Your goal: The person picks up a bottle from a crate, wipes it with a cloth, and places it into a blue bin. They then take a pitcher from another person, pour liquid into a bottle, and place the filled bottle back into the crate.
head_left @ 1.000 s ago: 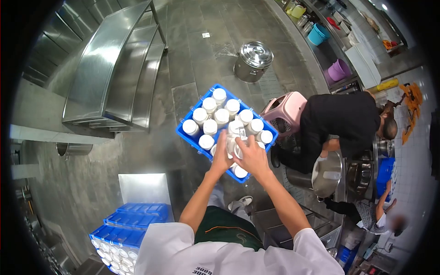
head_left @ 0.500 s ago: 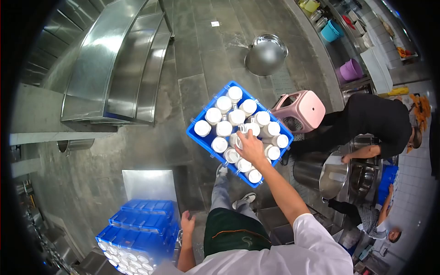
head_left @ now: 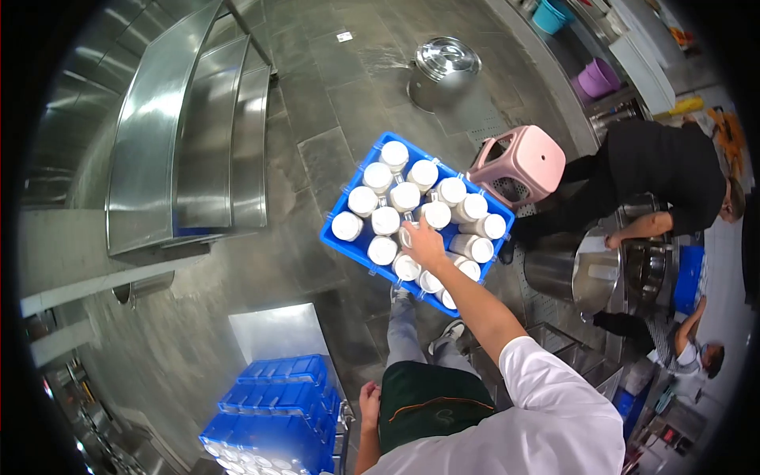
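While the right hand (head_left: 426, 245) bends its fingers over one white-lidded bottle (head_left: 407, 235) in the blue crate (head_left: 360, 245), firmness of hold can't be told. Neighbouring bottles (head_left: 473, 247) alike: round white lids, pale bodies, packed close. Left hand (head_left: 370, 402) half-curled beside dark green apron (head_left: 435, 396), contents hidden

Dark grey tiles cover the floor (head_left: 317, 87) of a kitchen, where a tiered stainless-steel table (head_left: 150, 134) stands at left, its top bright with reflected light. A pink plastic stool (head_left: 542, 162) stands near a perforated strip (head_left: 484, 124) in the floor, with steel shelving (head_left: 568, 49) along the upper right. White tiles face the wall (head_left: 730, 309) at far right, while shiny steel panels (head_left: 83, 71) line the upper left.
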The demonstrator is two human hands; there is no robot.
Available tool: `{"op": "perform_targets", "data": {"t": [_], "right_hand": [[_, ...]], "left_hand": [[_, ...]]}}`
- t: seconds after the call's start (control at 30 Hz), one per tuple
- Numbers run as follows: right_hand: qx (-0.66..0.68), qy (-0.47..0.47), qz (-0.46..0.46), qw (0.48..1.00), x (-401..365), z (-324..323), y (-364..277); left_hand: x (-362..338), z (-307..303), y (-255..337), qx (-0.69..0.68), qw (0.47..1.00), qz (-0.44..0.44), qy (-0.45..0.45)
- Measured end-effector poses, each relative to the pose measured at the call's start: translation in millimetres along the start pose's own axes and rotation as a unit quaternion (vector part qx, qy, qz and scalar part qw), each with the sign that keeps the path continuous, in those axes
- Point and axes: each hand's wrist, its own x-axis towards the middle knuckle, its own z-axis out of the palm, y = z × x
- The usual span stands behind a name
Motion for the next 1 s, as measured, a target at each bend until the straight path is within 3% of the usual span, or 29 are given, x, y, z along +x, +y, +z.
{"op": "perform_targets", "data": {"t": [0.13,0.2,0.23,0.27,0.33,0.37,0.4,0.5,0.7,0.83,0.9,0.93,1.0], "right_hand": [[0.033,-0.049,0.052,0.997,-10,-28,-8],[0.101,0.014,0.115,0.988,-19,-37,-1],[0.139,0.109,0.134,0.975,-22,-23,17],[0.139,0.115,0.136,0.974,-23,-21,30],[0.207,0.203,0.274,0.917,-26,-16,52],[0.203,0.156,0.325,0.91,-18,-3,67],[0.207,0.157,0.328,0.908,-11,7,71],[0.518,0.131,0.307,0.788,10,27,79],[0.461,0.12,0.305,0.825,23,18,62],[0.485,0.122,0.287,0.817,23,24,70],[0.561,0.163,0.19,0.789,25,56,86],[0.562,0.17,0.194,0.786,15,47,83],[0.413,0.15,0.279,0.854,-20,24,76]], "left_hand": [[19,-9,-29,-0.022,0.999,-0.028,0.0],[13,-8,-12,-0.052,0.998,-0.045,-0.008],[12,-6,0,-0.087,0.994,-0.063,-0.01],[13,-3,9,-0.085,0.995,-0.059,-0.014],[12,-2,21,-0.145,0.986,-0.086,-0.004],[10,0,28,-0.14,0.986,-0.084,-0.004],[9,1,34,-0.148,0.986,-0.082,-0.005],[10,-2,37,-0.147,0.986,-0.083,-0.005],[8,-28,4,-0.145,0.986,-0.077,0.005],[16,-40,-17,-0.108,0.99,-0.088,-0.009],[19,-44,-14,-0.101,0.989,-0.107,-0.019],[23,-44,-11,-0.1,0.987,-0.125,-0.027],[33,-45,2,-0.092,0.989,-0.111,-0.034]]}}
